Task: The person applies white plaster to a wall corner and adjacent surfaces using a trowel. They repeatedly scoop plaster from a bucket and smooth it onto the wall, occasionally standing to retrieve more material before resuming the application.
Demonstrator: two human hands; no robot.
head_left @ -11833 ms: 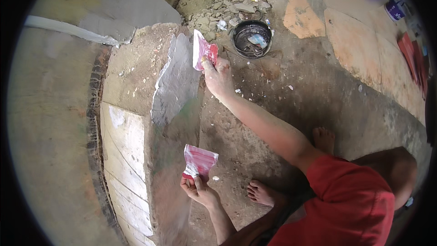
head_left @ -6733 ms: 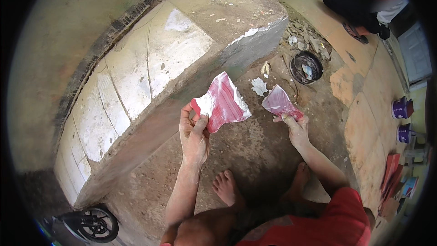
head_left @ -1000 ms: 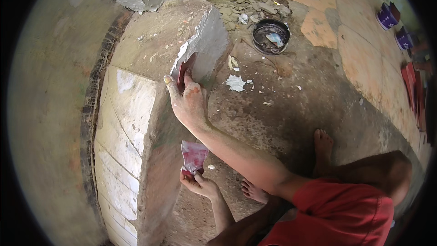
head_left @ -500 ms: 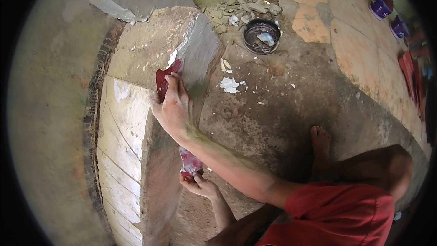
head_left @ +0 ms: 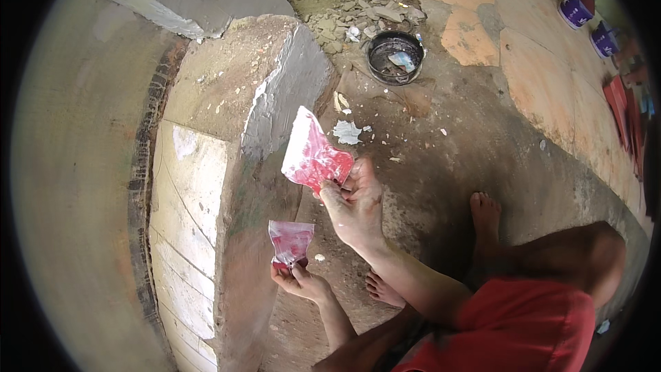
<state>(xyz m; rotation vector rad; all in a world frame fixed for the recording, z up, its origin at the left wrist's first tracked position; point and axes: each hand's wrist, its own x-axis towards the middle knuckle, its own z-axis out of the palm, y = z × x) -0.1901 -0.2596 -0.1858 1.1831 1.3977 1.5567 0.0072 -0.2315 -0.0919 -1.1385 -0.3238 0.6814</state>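
My right hand (head_left: pixel 358 207) grips a red putty scraper (head_left: pixel 311 153) by its narrow end. White putty is smeared over this scraper's face and lies thickest along its wide edge, which points up and left. Lower and to the left, my left hand (head_left: pixel 303 282) pinches a second red putty scraper (head_left: pixel 291 238), coated with a thin whitish film, blade upward. Both scrapers are held apart from the low wall (head_left: pixel 258 186) on the left. Fresh grey-white putty (head_left: pixel 279 89) covers the upper end of that wall's side, with a ragged edge along its top.
A black basin (head_left: pixel 372 72) with a pale wrapper inside stands on the rough floor. Broken rubble (head_left: pixel 354 14) lies behind it, and a splat of white putty (head_left: pixel 348 132) in front. Two purple tubs (head_left: pixel 575 8) and red strips (head_left: pixel 617 110) are at the far right.
My right hand has drawn its scraper off the wall's side, moving right and toward me, and turned it so the putty-covered face shows. My left hand has stayed nearly still.
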